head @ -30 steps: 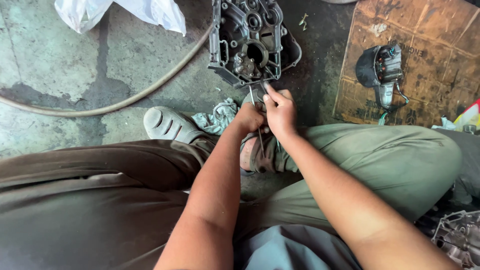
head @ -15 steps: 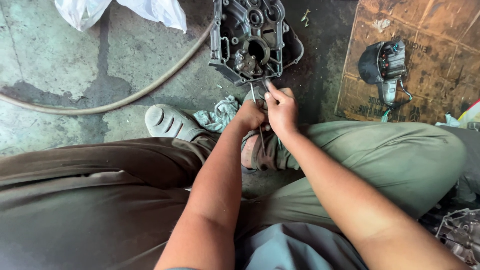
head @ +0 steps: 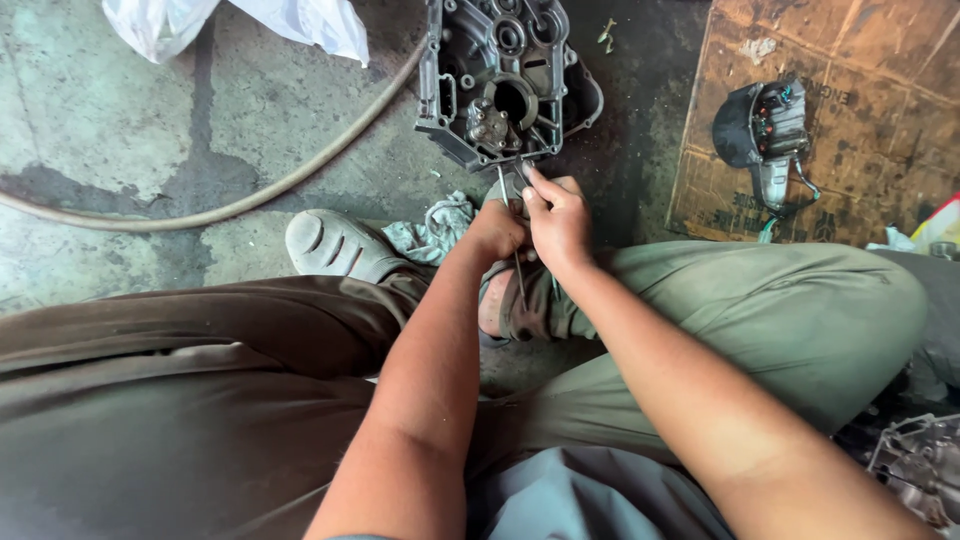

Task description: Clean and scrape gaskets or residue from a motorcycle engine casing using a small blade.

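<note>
A white plastic bag [head: 240, 25] lies at the top left on the stained concrete floor [head: 110, 120]. A tan hose [head: 250, 195] curves across the floor below the bag. A crumpled grey rag [head: 432, 232] sits beside a grey shoe [head: 338, 247]. At the right, a sheet of brown cardboard [head: 880, 150] carries a dark small engine part with coloured wires [head: 765, 135]. Another metal part [head: 915, 470] shows at the bottom right corner.
</note>
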